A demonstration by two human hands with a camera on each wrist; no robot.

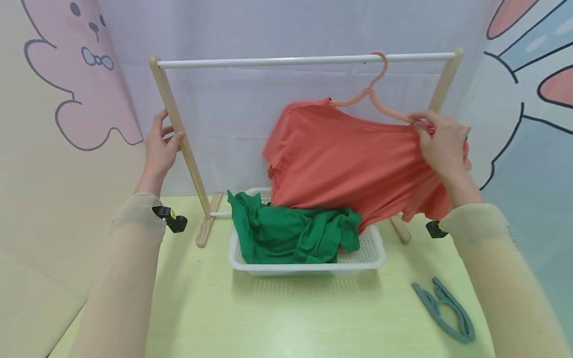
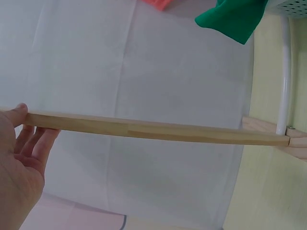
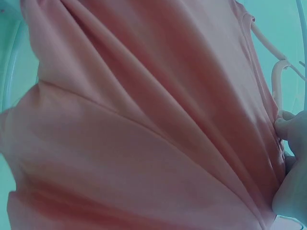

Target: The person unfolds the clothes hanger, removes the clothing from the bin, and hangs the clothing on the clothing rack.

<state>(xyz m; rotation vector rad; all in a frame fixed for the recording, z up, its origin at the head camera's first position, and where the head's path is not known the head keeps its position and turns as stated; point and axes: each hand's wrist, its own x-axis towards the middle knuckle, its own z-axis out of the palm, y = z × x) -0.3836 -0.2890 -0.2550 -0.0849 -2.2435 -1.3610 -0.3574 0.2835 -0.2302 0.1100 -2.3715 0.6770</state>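
Note:
A coral T-shirt [image 1: 340, 159] hangs from a peach-orange hanger [image 1: 377, 97], whose hook goes over the white rail [image 1: 268, 62] of a small clothes rack. My right hand [image 1: 440, 141] pinches the shirt's shoulder at the hanger's right arm; in the right wrist view the shirt fabric [image 3: 144, 124] fills most of the picture, with the thumb at its neckline edge. My left hand [image 1: 161, 141] holds the rack's left wooden post [image 1: 188, 154], thumb on one side and fingers on the other, as the left wrist view also shows. The shirt's lower edge reaches down to the basket.
Beneath the rail, a white plastic basket [image 1: 309, 268] holds a crumpled green garment [image 1: 291, 233]. A folded grey-green hanger [image 1: 447, 311] lies on the table [image 1: 286, 318] at the right front. The rack's left wooden foot [image 1: 208, 223] stands beside the basket.

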